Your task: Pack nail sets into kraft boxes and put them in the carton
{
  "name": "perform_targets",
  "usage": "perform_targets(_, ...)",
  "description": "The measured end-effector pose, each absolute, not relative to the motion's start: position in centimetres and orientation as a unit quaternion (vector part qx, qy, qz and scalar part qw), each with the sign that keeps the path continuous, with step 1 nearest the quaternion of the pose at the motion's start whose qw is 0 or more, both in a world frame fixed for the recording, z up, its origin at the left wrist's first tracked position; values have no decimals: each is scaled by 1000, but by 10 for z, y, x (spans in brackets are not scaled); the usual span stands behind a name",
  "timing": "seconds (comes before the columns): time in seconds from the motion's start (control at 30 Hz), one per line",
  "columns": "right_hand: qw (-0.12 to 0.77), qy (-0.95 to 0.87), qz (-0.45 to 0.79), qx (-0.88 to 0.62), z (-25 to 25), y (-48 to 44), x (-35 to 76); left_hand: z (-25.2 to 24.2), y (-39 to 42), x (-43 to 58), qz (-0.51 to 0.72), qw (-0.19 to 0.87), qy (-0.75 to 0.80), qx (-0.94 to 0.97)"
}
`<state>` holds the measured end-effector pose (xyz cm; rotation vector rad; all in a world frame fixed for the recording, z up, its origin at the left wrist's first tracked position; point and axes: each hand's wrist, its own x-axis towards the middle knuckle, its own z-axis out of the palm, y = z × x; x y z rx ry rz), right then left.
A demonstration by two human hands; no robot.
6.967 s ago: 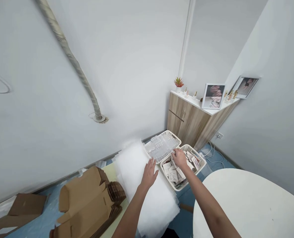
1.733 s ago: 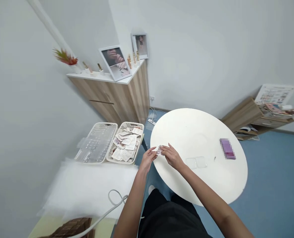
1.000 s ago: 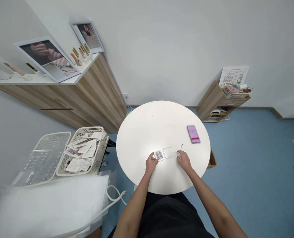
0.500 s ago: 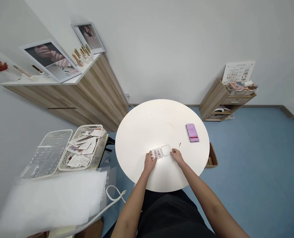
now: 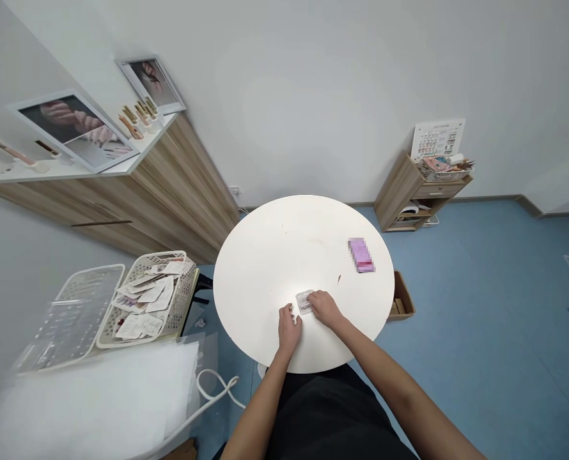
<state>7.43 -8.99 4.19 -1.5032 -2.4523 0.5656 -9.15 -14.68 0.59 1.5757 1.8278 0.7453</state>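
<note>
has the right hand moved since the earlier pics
Yes, leftward: the right hand now sits at the clear plastic case, farther from the blurred purple packet on the round white table than before.

Pink box (image 5: 361, 255) blurred, clear case (image 5: 303, 301) partly hidden under right hand (image 5: 325, 308)

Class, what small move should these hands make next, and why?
Probably bring the left hand up to steady the clear plastic case: the right hand is on it alone, and the left rests just beside it on the round white table.
</note>
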Motion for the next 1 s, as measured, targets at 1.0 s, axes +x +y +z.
perform_targets(1.0, 109, -870, 163, -451, -4, -69, 77, 9, -162, -116, 204, 178, 627, 730)
